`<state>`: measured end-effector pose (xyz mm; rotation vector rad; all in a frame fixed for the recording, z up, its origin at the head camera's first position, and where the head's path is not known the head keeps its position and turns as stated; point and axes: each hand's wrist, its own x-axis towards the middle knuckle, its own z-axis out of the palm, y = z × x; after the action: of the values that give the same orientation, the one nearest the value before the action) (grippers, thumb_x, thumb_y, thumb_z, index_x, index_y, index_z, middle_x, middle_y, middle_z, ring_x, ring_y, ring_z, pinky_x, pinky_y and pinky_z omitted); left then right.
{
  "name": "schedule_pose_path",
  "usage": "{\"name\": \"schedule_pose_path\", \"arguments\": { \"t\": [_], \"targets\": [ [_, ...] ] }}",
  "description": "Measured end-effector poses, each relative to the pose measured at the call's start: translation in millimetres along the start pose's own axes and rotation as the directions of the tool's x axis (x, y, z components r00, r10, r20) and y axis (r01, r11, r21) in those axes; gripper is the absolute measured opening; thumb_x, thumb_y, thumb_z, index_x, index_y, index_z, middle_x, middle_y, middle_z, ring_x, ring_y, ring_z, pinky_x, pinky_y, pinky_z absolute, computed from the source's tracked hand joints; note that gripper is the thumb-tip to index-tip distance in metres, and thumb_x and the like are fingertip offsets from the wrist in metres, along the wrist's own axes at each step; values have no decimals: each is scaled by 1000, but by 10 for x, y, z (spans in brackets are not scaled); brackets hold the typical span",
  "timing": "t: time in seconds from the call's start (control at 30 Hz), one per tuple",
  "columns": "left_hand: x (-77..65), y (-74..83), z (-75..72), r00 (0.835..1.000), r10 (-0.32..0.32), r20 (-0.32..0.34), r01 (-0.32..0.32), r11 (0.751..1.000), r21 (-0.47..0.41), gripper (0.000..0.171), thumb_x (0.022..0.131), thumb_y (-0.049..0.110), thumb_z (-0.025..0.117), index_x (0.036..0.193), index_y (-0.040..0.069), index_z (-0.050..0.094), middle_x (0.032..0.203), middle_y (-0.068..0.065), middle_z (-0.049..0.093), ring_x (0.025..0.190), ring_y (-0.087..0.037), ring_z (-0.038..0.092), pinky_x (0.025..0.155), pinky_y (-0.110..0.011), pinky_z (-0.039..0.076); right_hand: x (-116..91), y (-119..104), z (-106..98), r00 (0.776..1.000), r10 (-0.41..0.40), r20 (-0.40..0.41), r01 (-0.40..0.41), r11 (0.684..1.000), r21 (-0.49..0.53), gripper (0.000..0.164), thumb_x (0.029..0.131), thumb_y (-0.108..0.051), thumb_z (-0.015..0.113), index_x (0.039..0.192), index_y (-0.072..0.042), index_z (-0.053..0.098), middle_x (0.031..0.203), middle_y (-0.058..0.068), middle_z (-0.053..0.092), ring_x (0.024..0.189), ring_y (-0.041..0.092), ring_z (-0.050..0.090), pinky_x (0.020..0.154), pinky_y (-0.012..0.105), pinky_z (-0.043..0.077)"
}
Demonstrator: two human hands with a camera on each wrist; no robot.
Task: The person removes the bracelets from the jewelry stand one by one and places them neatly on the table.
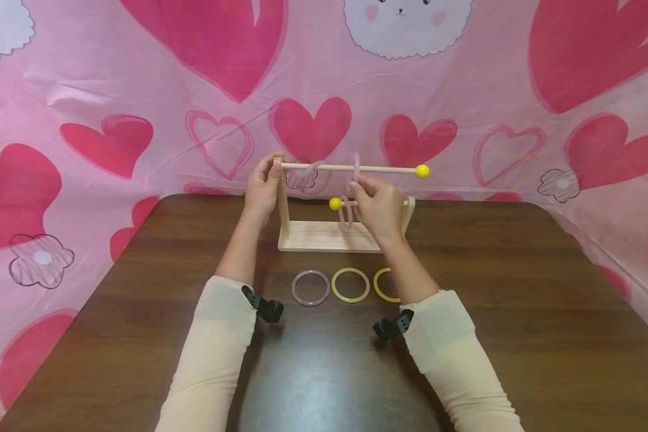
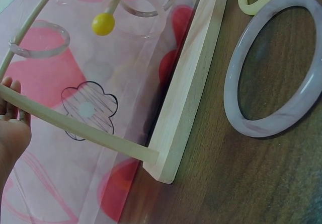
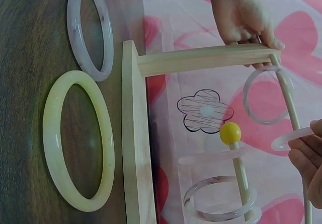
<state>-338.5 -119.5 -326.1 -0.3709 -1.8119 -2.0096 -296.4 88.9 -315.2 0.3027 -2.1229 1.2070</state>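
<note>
A wooden bangle stand (image 1: 329, 238) has two rods, each tipped with a yellow ball. My left hand (image 1: 261, 191) grips the top of its left post (image 1: 283, 204). With thumb and fingers, my right hand (image 1: 383, 207) pinches a pale pink bangle (image 1: 356, 161), which encircles the upper rod (image 1: 386, 170) around its middle. Another translucent bangle (image 3: 246, 100) hangs on that rod near the left post. On the lower rod (image 3: 241, 176) hang several bangles, among them a brown-streaked one (image 3: 188, 204); my right hand partly covers this rod in the head view.
In front of the stand a lavender bangle (image 1: 294, 288) and two yellow bangles (image 1: 334, 285) lie in a row on the dark wooden table (image 1: 313, 372). The right forearm overlaps the rightmost one. A pink heart-print cloth (image 1: 167, 78) hangs behind the table.
</note>
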Motion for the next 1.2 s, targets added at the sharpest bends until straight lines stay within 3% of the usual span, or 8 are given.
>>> {"name": "schedule_pose_path", "arguments": {
  "t": [0.57,1.2],
  "targets": [
    [-4,-3,-7,1000,-17,-9,17,1000,18,40,92,21,50,122,-6,50,117,-24,53,98,-10,51,91,-28,39,-28,71,-49,995,-84,-58,81,995,-54,16,80,-11,71,93,-1,73,83,12,69,75,24,67,65,36,51],
    [1,3,-9,1000,-11,-5,11,999,33,50,86,29,50,122,-6,49,120,-26,52,99,-12,51,90,-29,39,-19,158,-144,984,-124,-125,118,992,-49,15,79,-5,71,91,3,72,82,16,67,76,27,67,66,38,53]
  ]
}}
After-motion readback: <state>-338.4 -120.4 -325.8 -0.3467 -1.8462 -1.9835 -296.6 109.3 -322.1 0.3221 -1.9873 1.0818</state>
